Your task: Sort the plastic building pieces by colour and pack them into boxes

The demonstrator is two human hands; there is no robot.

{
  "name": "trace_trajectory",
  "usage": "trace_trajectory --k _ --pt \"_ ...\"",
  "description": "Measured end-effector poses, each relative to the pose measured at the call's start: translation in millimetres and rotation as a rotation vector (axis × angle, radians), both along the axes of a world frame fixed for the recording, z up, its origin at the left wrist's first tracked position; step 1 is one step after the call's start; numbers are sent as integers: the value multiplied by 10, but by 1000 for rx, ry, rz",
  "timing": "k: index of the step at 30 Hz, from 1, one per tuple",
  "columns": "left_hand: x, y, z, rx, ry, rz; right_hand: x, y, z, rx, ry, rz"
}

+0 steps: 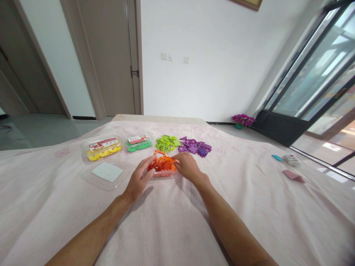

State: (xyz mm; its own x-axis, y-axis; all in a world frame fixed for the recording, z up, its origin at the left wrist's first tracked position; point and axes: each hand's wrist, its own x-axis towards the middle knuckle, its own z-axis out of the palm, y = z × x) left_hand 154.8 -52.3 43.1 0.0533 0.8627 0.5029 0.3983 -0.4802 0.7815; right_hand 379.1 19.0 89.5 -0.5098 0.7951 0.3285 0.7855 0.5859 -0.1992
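Note:
A clear plastic box (pixel 163 178) filled with orange and red gear-shaped plastic pieces (pixel 164 163) sits on the cloth between my hands. My left hand (pixel 141 176) closes round the left side of this box, its thumb over the near edge by the pieces. At the right side, my right hand (pixel 188 166) has its fingers bent in over the orange pieces. What those fingertips pinch, if anything, is too small to make out. Just behind lie a pile of lime-green pieces (pixel 166 143) and a pile of purple pieces (pixel 194 146).
Lidded boxes of yellow pieces (pixel 105 151) and green pieces (pixel 139 146) stand at the back left. A loose clear lid (pixel 107 173) with a white label lies near my left hand. Far right are a white packet (pixel 291 160), a blue item (pixel 277 158) and a pink cloth (pixel 293 176).

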Motion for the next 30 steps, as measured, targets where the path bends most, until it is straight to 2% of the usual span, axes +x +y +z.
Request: trace_trajectory --k 5,12,19,22,27,30 --pt "-3 -3 5 -20 -28 31 -60 -41 12 13 50 82" --pt "-25 17 -43 -34 -36 53 -124 -59 -43 43 -40 49" --pt "-43 41 -57 -24 -26 41 -98 -30 -2 11 -61 201" --pt "-38 31 -39 -22 -27 53 -75 -10 8 -49 -20 268" --pt "-36 22 -28 -24 -72 60 -70 1 -8 -60 94 126" --pt "-39 27 -34 -37 -110 56 -118 -9 -50 11 154 127"
